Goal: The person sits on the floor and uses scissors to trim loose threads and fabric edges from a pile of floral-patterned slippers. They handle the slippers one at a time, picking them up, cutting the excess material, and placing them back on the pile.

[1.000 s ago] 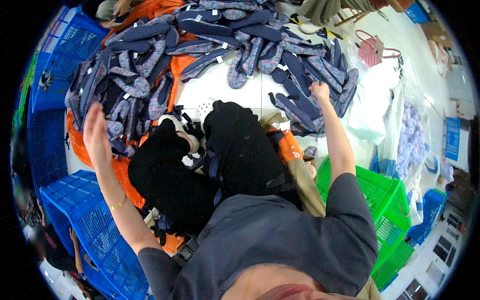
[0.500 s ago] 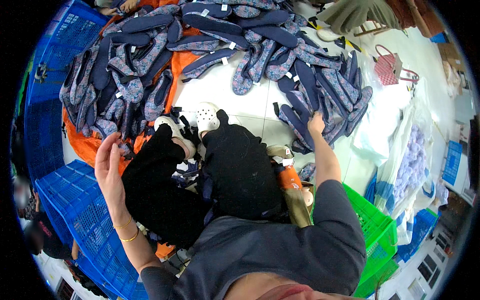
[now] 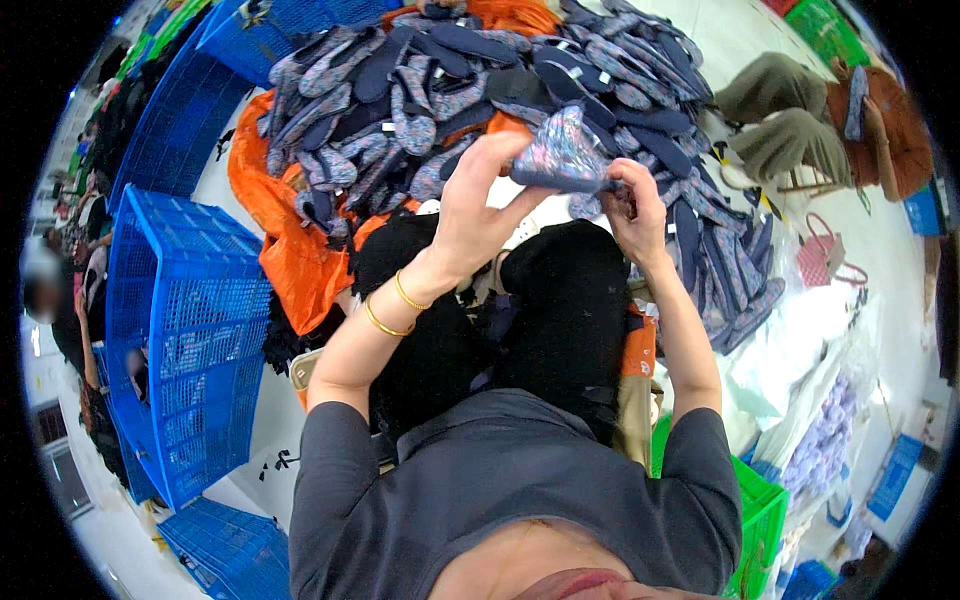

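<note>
A floral slipper (image 3: pixel 566 152) with a dark navy sole is held up above my knees, slightly smeared by motion. My left hand (image 3: pixel 482 195) grips its left end, thumb below and fingers above. At the other end, my right hand (image 3: pixel 637 212) pinches the slipper's edge with bent fingers. Behind it, a large heap of similar floral and navy slippers (image 3: pixel 410 130) spreads across the floor, several with small white tags. Part of the heap lies on orange sheeting (image 3: pixel 300 270).
Blue plastic crates (image 3: pixel 205 350) stand at my left, and a green crate (image 3: pixel 762 515) is by my right elbow. A red-and-white bag (image 3: pixel 818 262) and clear plastic sacks (image 3: pixel 790 350) lie to the right. Another person (image 3: pixel 865 130) sits at the far right holding a slipper.
My right hand has come up from the right-hand pile with a slipper. My left hand has moved right and now holds it too. The whole view has shifted.
</note>
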`<state>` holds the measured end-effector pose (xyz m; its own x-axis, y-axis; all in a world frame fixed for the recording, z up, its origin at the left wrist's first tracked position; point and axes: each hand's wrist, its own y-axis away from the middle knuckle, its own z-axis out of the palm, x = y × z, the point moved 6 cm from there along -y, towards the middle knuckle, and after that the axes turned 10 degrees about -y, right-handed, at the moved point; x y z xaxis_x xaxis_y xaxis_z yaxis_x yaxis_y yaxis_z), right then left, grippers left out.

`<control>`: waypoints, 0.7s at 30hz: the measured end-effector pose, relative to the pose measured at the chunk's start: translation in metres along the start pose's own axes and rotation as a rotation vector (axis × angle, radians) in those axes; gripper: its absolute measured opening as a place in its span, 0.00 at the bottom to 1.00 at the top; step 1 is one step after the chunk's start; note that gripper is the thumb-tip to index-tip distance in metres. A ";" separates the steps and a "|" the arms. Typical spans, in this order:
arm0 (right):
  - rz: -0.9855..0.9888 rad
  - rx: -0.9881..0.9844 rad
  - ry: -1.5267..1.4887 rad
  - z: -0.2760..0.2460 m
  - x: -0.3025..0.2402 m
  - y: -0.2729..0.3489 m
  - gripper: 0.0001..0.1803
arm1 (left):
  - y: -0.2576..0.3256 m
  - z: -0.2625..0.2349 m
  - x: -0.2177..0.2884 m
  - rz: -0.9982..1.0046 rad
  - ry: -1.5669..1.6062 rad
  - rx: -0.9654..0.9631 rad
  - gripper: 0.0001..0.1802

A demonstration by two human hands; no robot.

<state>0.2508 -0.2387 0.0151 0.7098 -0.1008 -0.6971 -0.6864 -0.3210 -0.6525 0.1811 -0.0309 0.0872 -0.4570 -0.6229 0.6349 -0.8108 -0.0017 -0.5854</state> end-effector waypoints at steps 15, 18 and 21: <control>0.804 -0.426 -0.751 0.089 -0.094 0.041 0.19 | 0.138 -0.070 0.021 0.163 -0.085 -0.077 0.19; 0.763 -0.397 -0.790 0.098 -0.097 0.042 0.15 | 0.143 -0.075 0.022 0.146 -0.065 -0.078 0.19; 0.757 -0.345 -0.870 0.103 -0.105 0.039 0.09 | 0.143 -0.076 0.024 0.152 -0.030 -0.130 0.20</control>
<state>0.1336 -0.1438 0.0325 -0.2898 0.2541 -0.9227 -0.7104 -0.7031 0.0295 0.0262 0.0131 0.0567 -0.5683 -0.6312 0.5278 -0.7744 0.1936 -0.6023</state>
